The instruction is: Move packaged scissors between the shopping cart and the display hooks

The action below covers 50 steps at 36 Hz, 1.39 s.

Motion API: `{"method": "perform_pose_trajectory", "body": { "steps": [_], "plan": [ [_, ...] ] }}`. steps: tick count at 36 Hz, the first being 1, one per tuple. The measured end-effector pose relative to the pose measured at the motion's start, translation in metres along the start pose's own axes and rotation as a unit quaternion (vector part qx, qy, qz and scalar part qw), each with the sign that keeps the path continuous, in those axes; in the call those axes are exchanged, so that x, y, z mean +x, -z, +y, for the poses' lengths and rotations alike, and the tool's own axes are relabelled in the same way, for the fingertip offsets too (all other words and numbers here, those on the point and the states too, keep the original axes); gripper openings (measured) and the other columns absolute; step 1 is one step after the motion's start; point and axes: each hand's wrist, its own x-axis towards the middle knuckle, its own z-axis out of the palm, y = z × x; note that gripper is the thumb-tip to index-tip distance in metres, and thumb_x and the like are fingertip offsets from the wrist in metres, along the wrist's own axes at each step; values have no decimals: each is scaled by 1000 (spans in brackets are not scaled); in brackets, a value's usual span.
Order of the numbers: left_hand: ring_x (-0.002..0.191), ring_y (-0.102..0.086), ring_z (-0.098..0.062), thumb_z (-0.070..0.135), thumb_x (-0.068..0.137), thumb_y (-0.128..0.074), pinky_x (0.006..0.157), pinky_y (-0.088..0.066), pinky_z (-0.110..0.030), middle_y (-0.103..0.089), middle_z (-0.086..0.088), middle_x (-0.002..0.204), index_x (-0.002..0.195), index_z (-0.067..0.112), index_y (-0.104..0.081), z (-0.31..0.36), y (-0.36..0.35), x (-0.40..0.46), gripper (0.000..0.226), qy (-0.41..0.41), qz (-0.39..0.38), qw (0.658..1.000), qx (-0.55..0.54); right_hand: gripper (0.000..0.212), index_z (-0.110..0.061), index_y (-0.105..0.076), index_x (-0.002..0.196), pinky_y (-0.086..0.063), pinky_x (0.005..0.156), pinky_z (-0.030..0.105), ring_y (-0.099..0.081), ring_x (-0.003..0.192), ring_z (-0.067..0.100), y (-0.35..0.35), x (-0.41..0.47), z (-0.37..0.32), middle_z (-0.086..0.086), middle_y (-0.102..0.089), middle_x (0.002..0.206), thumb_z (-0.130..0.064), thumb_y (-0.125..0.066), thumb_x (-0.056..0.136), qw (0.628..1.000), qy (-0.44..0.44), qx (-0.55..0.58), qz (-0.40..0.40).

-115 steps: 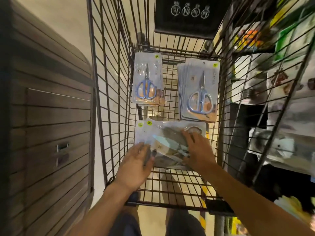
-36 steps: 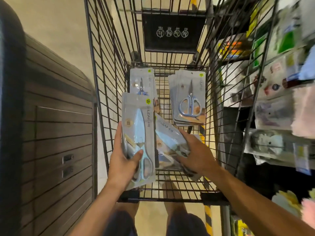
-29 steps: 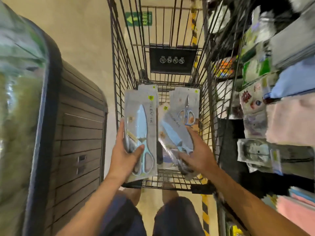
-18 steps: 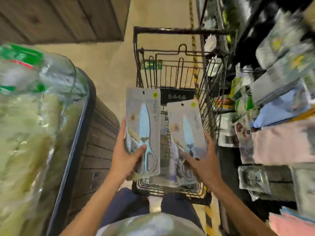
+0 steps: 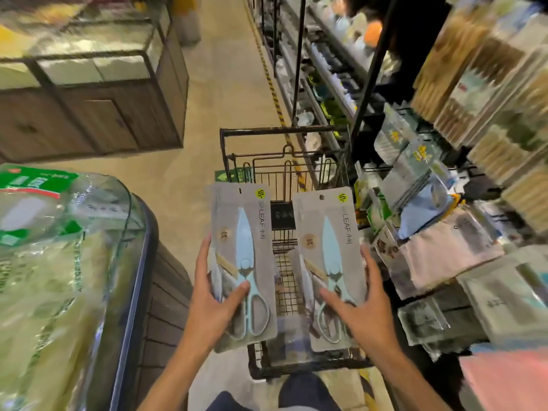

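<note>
Holding one scissors pack per hand above cart (image 5: pixel 284 132) | left hand (image 5: pixel 215 307) grasps left pack (image 5: pixel 243 262), right hand (image 5: pixel 360 310) grasps right pack (image 5: pixel 327 262) | risk: slick packs slipping, or hang-holes missing hooks right of cart

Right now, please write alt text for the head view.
Two hands, left and right, each hold a pack of blue scissors upright above a wire cart. Store shelves stand to the right.

Both your bare forearms reach forward, apart. Your left hand (image 5: pixel 214 295) grips with thumb across the front, fingers behind; your right hand (image 5: pixel 360 304) does likewise, fingers spread.
</note>
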Motion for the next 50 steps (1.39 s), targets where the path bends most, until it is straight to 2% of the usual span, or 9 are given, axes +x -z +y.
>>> {"method": "perform_pose_trajectory", "body": {
  "steps": [9,14,16,23,31,42,45,48,50],
  "plan": [
    [149,-29,-2,19,81,-81,120,-33,-49,-27,29,160,153,54,-23,-20,46,-35,98,-9,-64,998,-12,108,-61,-23,147,-43,114,48,-41,142,7,-35,-85,-1,-24,-37,155,-49,-92,64,996,-33,-50,64],
    [120,-33,35,14,77,-80,95,-37,2,-30,62,133,154,42,-25,-24,38,-52,98,-12,-100,995,-14,109,-59,-25,147,-47,111,44,-45,138,3,-31,-143,3,-27,-41,151,-43,-94,63,988,-75,-45,129],
    [116,-35,37,11,79,-79,89,-37,6,-30,65,128,152,44,-24,-22,30,-58,97,-13,-127,992,-13,107,-60,-28,146,-50,108,43,-48,134,0,-23,-164,6,-27,-44,148,-40,-94,64,982,-95,-30,160],
    [148,-31,-4,27,76,-80,119,-33,-48,-25,41,155,151,59,-22,2,-23,-89,100,-43,-248,968,12,101,-67,-25,137,-42,93,0,-41,120,-26,26,-238,7,-59,-35,126,-41,-90,65,951,-98,-49,288],
    [146,-36,-6,15,83,-79,118,-34,-53,-28,44,151,146,67,-22,41,-111,-163,100,-120,-379,918,3,106,-58,-23,149,-45,112,42,-38,139,-1,100,-343,11,-44,-27,149,-46,-88,66,901,-125,-50,411],
    [125,-24,36,7,82,-79,96,-26,9,-23,65,132,151,44,-23,94,-224,-354,97,-210,-453,866,-26,103,-64,-20,146,-40,109,22,-32,136,-10,212,-528,26,-53,-23,140,-43,-88,71,844,-95,-57,524],
    [126,-26,35,-4,81,-77,97,-24,9,-30,47,144,148,42,-23,109,-249,-404,97,-233,-465,854,-23,100,-69,-21,140,-42,98,6,-33,135,-9,237,-573,24,-51,-26,141,-39,-87,72,828,-87,-35,552],
    [141,-27,16,-3,81,-78,105,-22,5,-30,17,159,144,50,-21,125,-271,-449,100,-264,-485,834,-13,102,-65,-20,146,-43,115,33,-33,143,-3,259,-613,24,-41,-26,152,-43,-87,72,815,-89,-40,571],
    [135,-26,26,0,82,-78,101,-22,8,-28,29,156,144,54,-21,133,-282,-475,100,-260,-500,826,-26,103,-63,-20,147,-38,118,43,-31,144,-2,272,-634,23,-39,-26,153,-41,-87,72,807,-90,-34,583]
  ]
}}
